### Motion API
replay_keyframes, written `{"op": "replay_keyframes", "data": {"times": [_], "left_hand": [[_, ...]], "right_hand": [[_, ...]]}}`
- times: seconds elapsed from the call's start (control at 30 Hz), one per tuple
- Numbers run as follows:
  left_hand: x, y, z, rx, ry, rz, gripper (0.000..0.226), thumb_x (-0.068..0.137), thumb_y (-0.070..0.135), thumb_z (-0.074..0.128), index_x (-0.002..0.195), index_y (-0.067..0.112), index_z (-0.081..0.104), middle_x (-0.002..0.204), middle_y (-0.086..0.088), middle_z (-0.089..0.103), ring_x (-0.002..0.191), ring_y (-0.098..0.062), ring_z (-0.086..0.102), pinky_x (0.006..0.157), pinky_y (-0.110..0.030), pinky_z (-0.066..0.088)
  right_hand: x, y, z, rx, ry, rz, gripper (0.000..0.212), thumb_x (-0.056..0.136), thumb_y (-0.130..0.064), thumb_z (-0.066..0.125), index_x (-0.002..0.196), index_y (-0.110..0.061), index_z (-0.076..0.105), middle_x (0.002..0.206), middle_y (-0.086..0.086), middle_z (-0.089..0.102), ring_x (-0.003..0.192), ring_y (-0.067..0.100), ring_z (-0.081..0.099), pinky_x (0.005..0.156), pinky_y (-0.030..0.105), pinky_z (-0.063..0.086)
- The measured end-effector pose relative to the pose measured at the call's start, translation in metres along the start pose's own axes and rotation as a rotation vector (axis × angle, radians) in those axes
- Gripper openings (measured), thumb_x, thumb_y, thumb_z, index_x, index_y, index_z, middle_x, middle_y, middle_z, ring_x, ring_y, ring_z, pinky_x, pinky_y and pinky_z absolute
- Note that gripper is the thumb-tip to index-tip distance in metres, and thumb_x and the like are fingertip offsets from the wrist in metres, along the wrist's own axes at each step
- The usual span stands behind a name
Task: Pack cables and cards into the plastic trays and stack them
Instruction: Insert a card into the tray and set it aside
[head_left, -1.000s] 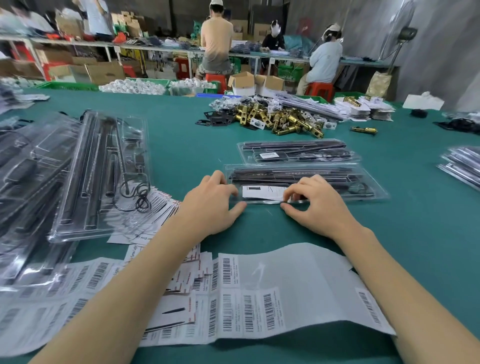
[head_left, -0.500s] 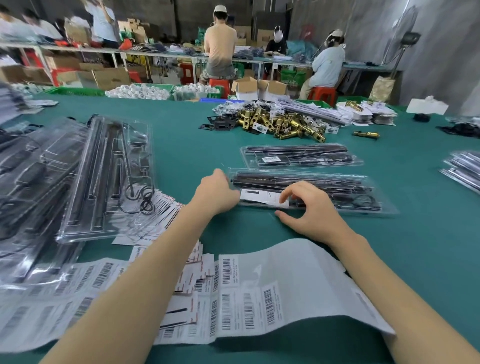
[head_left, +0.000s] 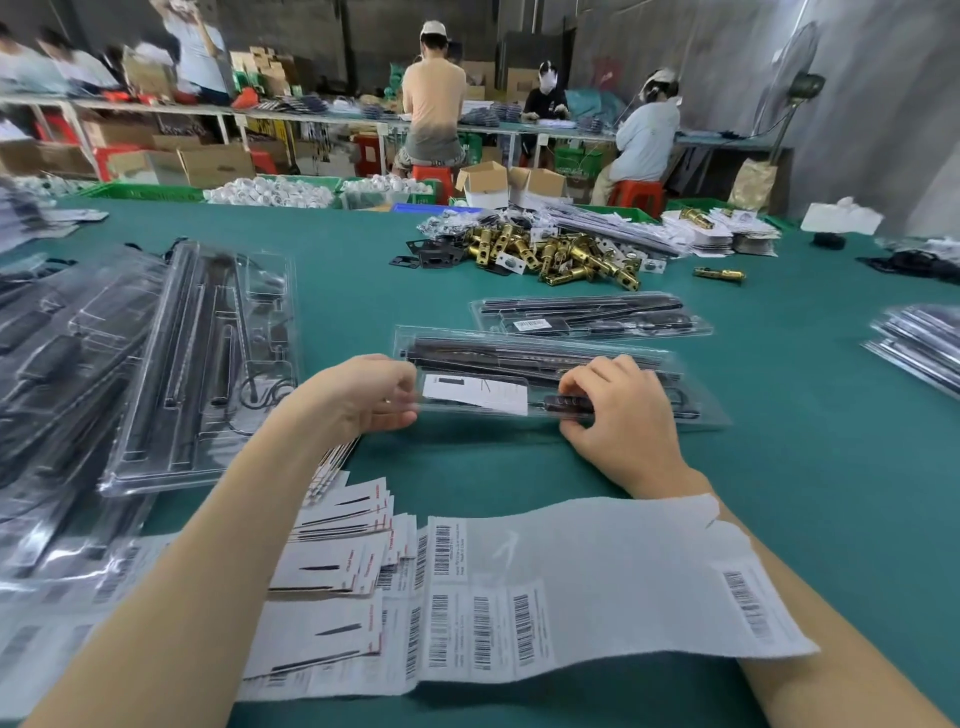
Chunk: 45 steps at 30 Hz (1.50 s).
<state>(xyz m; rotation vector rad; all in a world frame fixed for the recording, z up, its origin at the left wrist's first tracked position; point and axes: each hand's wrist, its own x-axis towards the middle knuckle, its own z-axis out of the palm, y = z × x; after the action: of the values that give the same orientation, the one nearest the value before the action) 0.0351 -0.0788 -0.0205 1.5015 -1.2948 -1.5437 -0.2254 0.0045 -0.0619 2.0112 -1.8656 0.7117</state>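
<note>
Here the left hand (head_left: 363, 397) pinches the end of the filled tray (head_left: 550, 382), and the right hand (head_left: 621, 415) pinches its front edge. If the grip twists the thin plastic, the card (head_left: 475, 393) may slip out

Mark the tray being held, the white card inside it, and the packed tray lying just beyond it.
held tray (head_left: 524, 347), head view: clear top face near its far edge.
white card (head_left: 475, 393), head view: middle of the card.
packed tray beyond (head_left: 587, 317), head view: centre of its clear cover.
</note>
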Motion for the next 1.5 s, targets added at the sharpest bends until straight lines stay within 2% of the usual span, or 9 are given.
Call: {"op": "replay_keyframes", "data": {"times": [0.43, 0.63, 0.8, 0.9, 1.03, 1.13, 1.23, 1.43, 1.5], "left_hand": [[0.012, -0.009, -0.008, -0.072, 0.010, -0.019, 0.012, 0.090, -0.008, 0.050, 0.094, 0.002, 0.055, 0.083, -0.011, 0.052, 0.047, -0.014, 0.064, 0.045, -0.020, 0.054], [0.019, -0.012, -0.015, -0.065, 0.005, -0.013, 0.015, 0.089, -0.010, 0.050, 0.097, 0.002, 0.056, 0.094, -0.012, 0.055, 0.052, -0.014, 0.066, 0.047, -0.020, 0.055], [0.014, -0.010, -0.015, -0.068, -0.032, -0.027, 0.017, 0.092, -0.010, 0.048, 0.105, -0.002, 0.054, 0.102, -0.016, 0.055, 0.050, -0.016, 0.070, 0.046, -0.022, 0.056], [0.008, -0.004, -0.019, -0.135, -0.066, -0.021, 0.004, 0.093, 0.006, 0.051, 0.093, 0.003, 0.054, 0.078, -0.008, 0.057, 0.046, -0.014, 0.065, 0.049, -0.023, 0.056], [0.003, 0.000, -0.033, -0.398, -0.136, -0.065, 0.059, 0.100, 0.059, 0.042, 0.091, 0.002, 0.055, 0.086, -0.017, 0.061, 0.075, -0.029, 0.068, 0.057, -0.037, 0.062], [0.003, 0.002, -0.033, -0.586, -0.141, -0.024, 0.070, 0.099, 0.067, 0.035, 0.109, 0.001, 0.057, 0.107, -0.023, 0.064, 0.094, -0.037, 0.070, 0.061, -0.040, 0.062], [-0.001, 0.001, -0.022, -0.417, -0.168, -0.010, 0.060, 0.098, 0.055, 0.052, 0.119, -0.001, 0.054, 0.117, -0.025, 0.064, 0.088, -0.036, 0.075, 0.064, -0.039, 0.062], [-0.007, -0.004, -0.011, -0.065, -0.481, -0.057, 0.069, 0.083, 0.054, 0.070, 0.129, 0.005, 0.054, 0.116, -0.021, 0.071, 0.101, -0.034, 0.072, 0.084, -0.044, 0.059], [-0.010, -0.004, -0.011, -0.002, -0.617, -0.053, 0.065, 0.085, 0.052, 0.067, 0.134, 0.010, 0.054, 0.122, -0.019, 0.070, 0.105, -0.031, 0.070, 0.086, -0.040, 0.058]], "right_hand": [[0.004, -0.009, 0.007, -0.032, 0.095, -0.113, 0.019, 0.064, -0.004, 0.078, 0.078, -0.014, 0.069, 0.080, 0.000, 0.067, 0.082, 0.030, 0.059, 0.069, 0.037, 0.044], [0.009, -0.012, -0.004, -0.056, -0.029, -0.135, 0.029, 0.074, -0.025, 0.075, 0.101, -0.024, 0.066, 0.099, -0.004, 0.062, 0.097, 0.023, 0.054, 0.083, 0.037, 0.042], [0.020, -0.010, -0.026, 0.025, -0.084, -0.223, 0.037, 0.076, -0.019, 0.080, 0.112, -0.025, 0.073, 0.105, -0.001, 0.062, 0.098, 0.024, 0.057, 0.077, 0.037, 0.053], [0.036, -0.012, -0.040, -0.025, -0.123, -0.253, 0.037, 0.085, -0.017, 0.074, 0.119, -0.031, 0.073, 0.106, -0.003, 0.065, 0.099, 0.023, 0.058, 0.069, 0.032, 0.049], [0.062, -0.032, -0.061, -0.127, -0.135, -0.237, 0.039, 0.096, -0.029, 0.061, 0.132, -0.045, 0.062, 0.109, -0.012, 0.069, 0.102, 0.019, 0.061, 0.065, 0.029, 0.046], [0.088, -0.051, -0.074, -0.065, -0.112, -0.108, 0.041, 0.091, -0.046, 0.067, 0.131, -0.045, 0.060, 0.101, -0.012, 0.072, 0.093, 0.019, 0.067, 0.068, 0.027, 0.048], [0.115, -0.061, -0.078, 0.139, -0.229, 0.122, 0.043, 0.086, -0.055, 0.070, 0.123, -0.032, 0.066, 0.096, -0.008, 0.071, 0.087, 0.018, 0.069, 0.076, 0.032, 0.055], [0.097, -0.052, -0.034, 1.026, -0.239, 0.763, 0.030, 0.093, -0.012, 0.070, 0.117, 0.004, 0.063, 0.087, 0.009, 0.070, 0.051, 0.012, 0.065, 0.046, 0.022, 0.052], [0.084, -0.048, -0.022, 1.264, -0.149, 0.927, 0.029, 0.095, -0.011, 0.067, 0.119, 0.005, 0.064, 0.088, 0.011, 0.069, 0.054, 0.016, 0.065, 0.052, 0.027, 0.055]]}}
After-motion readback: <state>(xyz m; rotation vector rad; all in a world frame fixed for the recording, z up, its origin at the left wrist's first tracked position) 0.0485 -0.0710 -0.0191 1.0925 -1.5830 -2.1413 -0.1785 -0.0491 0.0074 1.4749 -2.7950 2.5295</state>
